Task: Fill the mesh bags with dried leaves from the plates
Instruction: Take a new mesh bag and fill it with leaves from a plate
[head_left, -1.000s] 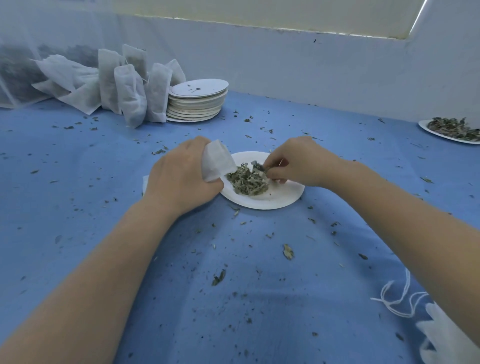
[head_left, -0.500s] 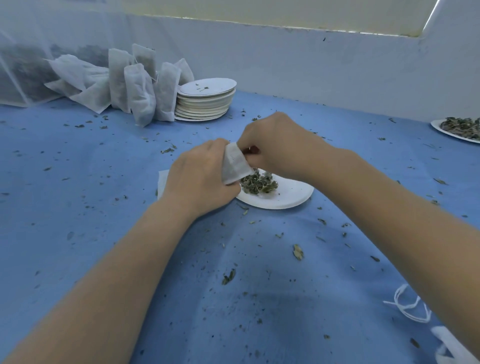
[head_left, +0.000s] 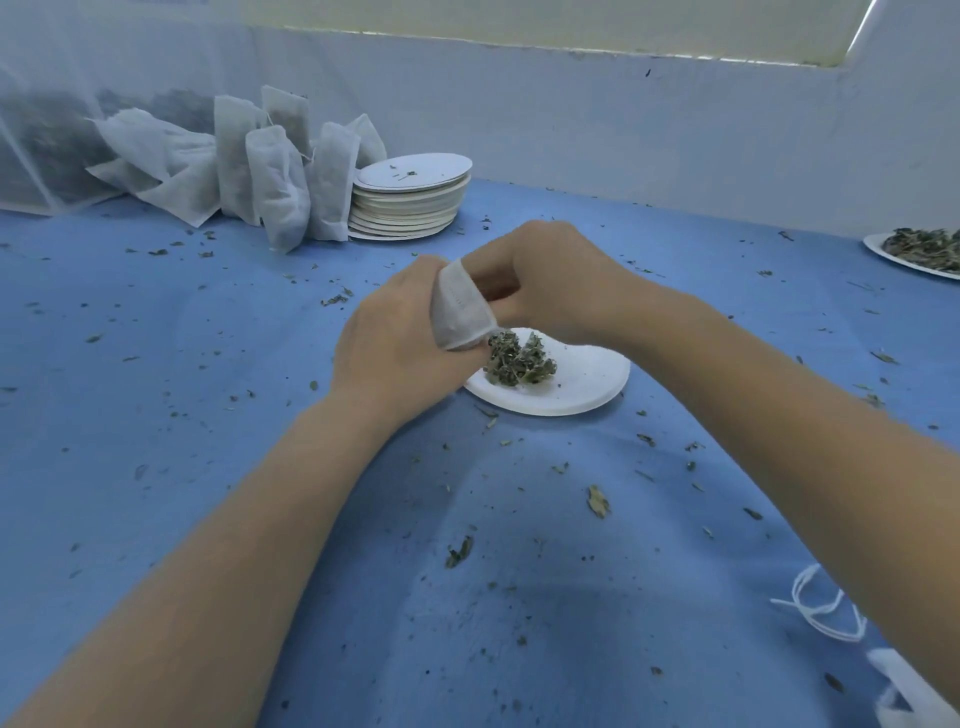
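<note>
Since a second ago the right hand has left the plate, where it was pinching at the leaves, and come up to the mouth of the mesh bag; the pile on the plate looks a little smaller. Its fingers are curled and bunched against the bag's open top, apparently pushing a pinch of leaves in, though the fingertips are hidden behind the mesh, so I cannot tell whether they still hold anything. The left hand grips the bag, its fingers wrapped round the fabric, holding the mouth towards the right hand and directly above the near rim of the paper plate.

The remaining dried leaves lie in a heap on that plate, just below the right hand and touching the bag's lower edge.

To do this step well, I would keep the bag's mouth spread wide with the left hand and held over the plate, so that anything dropped lands back on it and not on the blue cloth, already littered with crumbs. Small pinches pushed well down will spill less.

Beyond the left hand stand filled mesh bags and a stack of empty plates; far off to the right of the right hand waits another plate of leaves.
</note>
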